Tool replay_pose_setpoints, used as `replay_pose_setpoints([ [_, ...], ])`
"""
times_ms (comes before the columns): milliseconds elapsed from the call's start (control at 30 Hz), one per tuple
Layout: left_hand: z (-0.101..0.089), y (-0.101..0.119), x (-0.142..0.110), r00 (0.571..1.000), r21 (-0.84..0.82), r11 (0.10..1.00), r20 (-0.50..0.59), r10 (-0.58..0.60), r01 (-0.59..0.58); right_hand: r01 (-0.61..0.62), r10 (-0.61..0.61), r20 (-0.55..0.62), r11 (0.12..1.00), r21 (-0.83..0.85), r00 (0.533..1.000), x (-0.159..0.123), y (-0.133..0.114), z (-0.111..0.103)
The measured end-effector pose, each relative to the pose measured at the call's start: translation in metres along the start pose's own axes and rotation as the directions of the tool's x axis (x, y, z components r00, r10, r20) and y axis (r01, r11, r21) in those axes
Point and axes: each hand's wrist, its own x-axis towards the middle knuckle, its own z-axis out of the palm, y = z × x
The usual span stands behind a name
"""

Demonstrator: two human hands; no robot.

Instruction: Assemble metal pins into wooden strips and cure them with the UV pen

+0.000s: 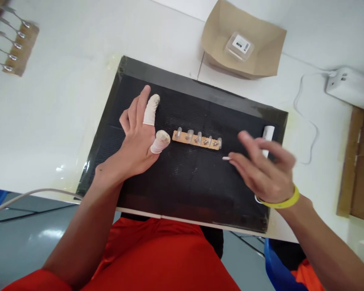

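Note:
A short tan strip (197, 140) lies on the black mat (188, 194), bearing several clear nail-shaped tips and small shiny bits. Just left of it, my left hand (139, 129) is open over the mat, fingers stretched out and holding nothing. White finger cots cover its thumb and index finger. Right of the strip, my right hand (263, 165), slightly blurred, pinches a small thin white piece (226, 158) between thumb and a finger. A white tube-like item (268, 132) is partly hidden behind this hand; I cannot tell whether they touch. A yellow wristband circles the right wrist.
Beyond the mat, a brown paper tray (261, 36) holds a clear labelled plastic box (240, 46). A white power unit (350, 87) with a cable stands at right. At upper left, several curved metal pieces rest on a brown strip (26, 54). Another cable (45, 190) crosses the table's near-left edge.

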Motion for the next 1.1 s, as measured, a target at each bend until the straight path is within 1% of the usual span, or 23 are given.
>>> replay_pose_setpoints([
  [67, 0.001, -0.001, 0.0, 1.0, -0.006, 1.0, -0.003, 0.003, -0.003, -0.103, 0.098, -0.127, 0.994, -0.03, 0.987, 0.002, -0.003, 0.001],
  [100, 0.001, -0.002, 0.0, 1.0, -0.008, 1.0, -0.001, 0.006, -0.006, -0.147, 0.139, -0.162, 0.988, -0.038, 0.977, 0.004, -0.004, 0.001],
  [133, 0.0, -0.002, 0.0, 1.0, -0.009, 1.0, 0.004, 0.007, -0.007, -0.141, 0.135, -0.147, 0.989, -0.034, 0.98, 0.005, -0.005, 0.002],
  [200, 0.0, -0.002, 0.0, 1.0, 0.002, 1.0, 0.018, 0.011, -0.011, -0.065, 0.066, -0.051, 0.998, 0.011, 0.997, 0.007, -0.006, 0.004],
  [233, 0.0, -0.002, 0.0, 1.0, 0.007, 1.0, 0.021, 0.012, -0.012, -0.039, 0.04, -0.037, 0.999, 0.021, 0.999, 0.008, -0.006, 0.005],
  [267, 0.0, -0.001, 0.0, 1.0, 0.005, 1.0, 0.017, 0.011, -0.011, -0.051, 0.052, -0.063, 0.999, 0.014, 0.997, 0.007, -0.005, 0.006],
  [333, 0.0, -0.001, 0.0, 1.0, -0.011, 1.0, -0.003, 0.004, -0.004, -0.141, 0.133, -0.158, 0.989, -0.045, 0.978, 0.006, -0.003, 0.008],
  [367, 0.0, -0.001, 0.0, 1.0, -0.019, 1.0, -0.009, 0.003, -0.003, -0.163, 0.149, -0.176, 0.985, -0.062, 0.973, 0.006, -0.002, 0.008],
  [400, 0.001, 0.0, 0.0, 1.0, -0.019, 1.0, -0.006, 0.002, -0.002, -0.128, 0.118, -0.15, 0.99, -0.06, 0.982, 0.005, -0.001, 0.009],
  [467, 0.001, 0.001, 0.001, 1.0, -0.002, 1.0, 0.011, 0.014, -0.014, -0.025, 0.023, -0.052, 0.999, -0.024, 0.998, 0.005, 0.0, 0.009],
  [500, 0.001, 0.002, 0.001, 1.0, 0.013, 1.0, 0.015, 0.016, -0.017, -0.004, 0.003, -0.039, 1.0, -0.013, 0.999, 0.005, 0.0, 0.009],
  [533, 0.001, 0.002, 0.001, 1.0, 0.025, 1.0, 0.015, 0.015, -0.016, -0.027, 0.026, -0.071, 0.999, -0.017, 0.997, 0.006, 0.0, 0.009],
  [600, 0.001, 0.003, 0.001, 1.0, 0.036, 0.999, 0.002, 0.015, -0.015, -0.13, 0.117, -0.185, 0.99, -0.061, 0.976, 0.01, 0.0, 0.009],
  [633, 0.001, 0.003, 0.0, 1.0, 0.038, 0.999, -0.001, 0.017, -0.017, -0.142, 0.123, -0.211, 0.987, -0.076, 0.97, 0.013, -0.001, 0.008],
  [733, 0.002, 0.001, 0.0, 0.999, 0.044, 0.999, 0.016, 0.03, -0.031, 0.026, -0.033, -0.112, 0.998, -0.06, 0.993, 0.027, -0.007, 0.008],
  [767, 0.003, 0.0, 0.0, 0.999, 0.045, 0.999, 0.015, 0.03, -0.03, 0.045, -0.049, -0.094, 0.998, -0.047, 0.994, 0.033, -0.01, 0.008],
  [800, 0.003, -0.001, 0.0, 1.0, 0.044, 0.999, 0.01, 0.027, -0.027, 0.001, -0.006, -0.105, 0.999, -0.045, 0.994, 0.039, -0.012, 0.009],
  [867, 0.004, -0.001, 0.0, 1.0, 0.036, 0.999, -0.009, 0.023, -0.023, -0.132, 0.12, -0.153, 0.989, -0.074, 0.981, 0.051, -0.014, 0.013],
  [900, 0.004, -0.001, 0.0, 1.0, 0.033, 0.999, -0.016, 0.02, -0.02, -0.143, 0.13, -0.154, 0.986, -0.082, 0.979, 0.056, -0.015, 0.015],
  [933, 0.004, -0.001, -0.001, 1.0, 0.031, 0.999, -0.018, 0.017, -0.016, -0.095, 0.085, -0.138, 0.993, -0.072, 0.987, 0.059, -0.015, 0.017],
  [1000, 0.004, 0.0, -0.001, 1.0, 0.027, 1.0, -0.012, 0.017, -0.017, 0.052, -0.051, -0.097, 0.999, 0.006, 0.994, 0.065, -0.015, 0.02],
  [1033, 0.004, 0.0, -0.001, 1.0, 0.02, 1.0, -0.012, 0.019, -0.019, 0.082, -0.078, -0.094, 0.996, 0.046, 0.993, 0.066, -0.015, 0.021],
  [1100, 0.004, -0.001, -0.001, 1.0, -0.001, 1.0, -0.016, 0.025, -0.025, 0.015, -0.005, -0.138, 0.997, 0.075, 0.99, 0.068, -0.016, 0.022],
])
